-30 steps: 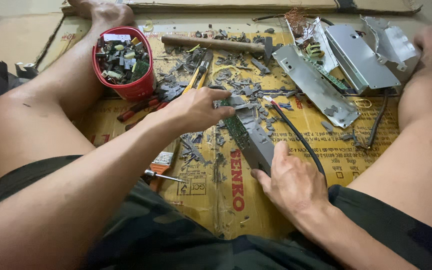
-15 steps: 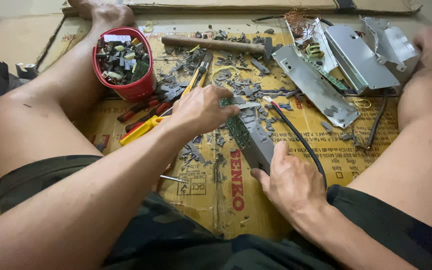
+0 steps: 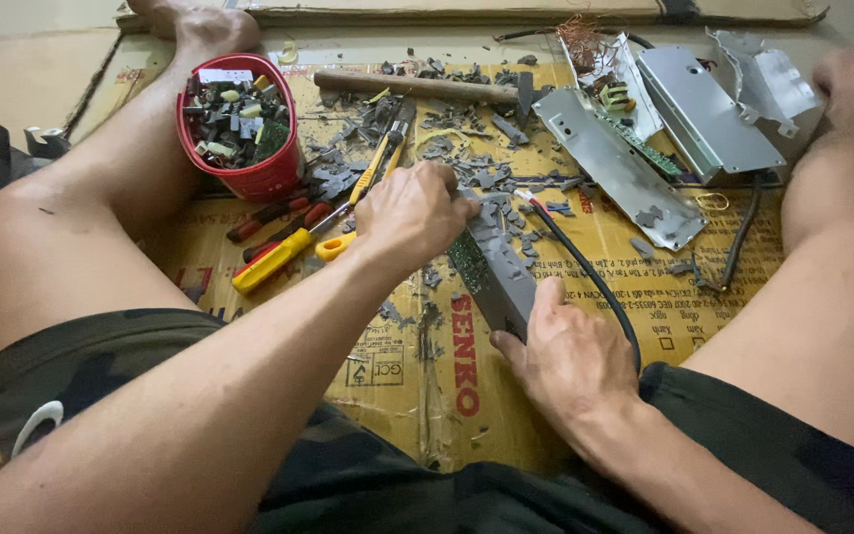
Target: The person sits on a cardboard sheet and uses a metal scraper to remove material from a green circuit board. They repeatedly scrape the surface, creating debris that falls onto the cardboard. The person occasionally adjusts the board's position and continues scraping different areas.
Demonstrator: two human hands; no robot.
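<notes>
On the flattened yellow-brown cardboard sheet (image 3: 387,366) spread over the floor, between the person's bare legs, lies a long grey metal power-supply casing with a green circuit board along its side (image 3: 494,269). Left hand (image 3: 413,210) curled over its far end, fingers closed on the casing or on something there; exactly what they pinch is hidden beneath the knuckles. Right hand (image 3: 570,356) braces the near end, fingers together and pressed to the casing's side. Black cable with a red-and-white tip (image 3: 585,272) runs just beside the casing, past the right hand. Yellow-handled pliers (image 3: 294,247) lie just left of the left hand, red-handled tools (image 3: 274,213) beside them. Red plastic tub of salvaged components (image 3: 239,124) stands against the left shin. Wooden-handled hammer (image 3: 417,87) lies further off, bent grey sheet-metal covers (image 3: 644,148) to the right, grey chips (image 3: 476,168) scattered all about. Risks, as I judge them: cut sheet edges on the casing could slice either palm if the grip slips under a hard pull; a sudden release could throw the left hand into the chips or the plier tips; bare thighs and feet sit right among sharp scraps; the tub could tip if the left leg shifts; a tugged cable could whip its bare tip toward the right hand.
</notes>
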